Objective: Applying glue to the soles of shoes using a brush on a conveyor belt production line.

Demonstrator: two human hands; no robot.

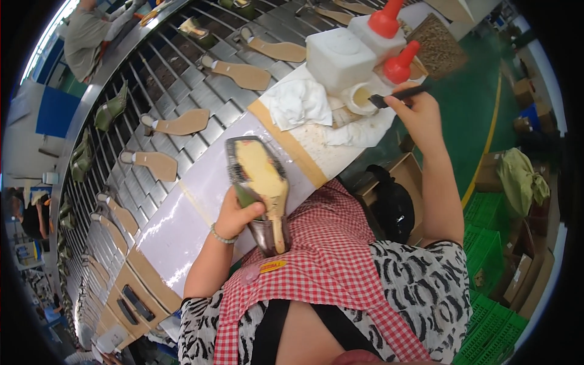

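My left hand (234, 216) is wrapped round a lasted shoe (261, 173), its underside turned up toward me. The shoe has a green upper, a pale yellowish bottom with dark edges, and a dark heel end close to my apron. At the right, my right hand (420, 115) grips a dark-handled brush (409, 92). The brush's flat black head is at the mouth of a small white jar (360, 99), which has something pale yellow inside. A crumpled white cloth (298, 104) lies just left of the jar.
Two white bottles with red nozzle caps (340, 58) stand behind the jar. Beyond the white worktable (201, 207), a slatted metal conveyor (182, 91) carries tan soles (240, 74) and green shoe uppers (111, 108). Green crates (486, 267) and cartons stand at the right; another person (88, 39) works far left.
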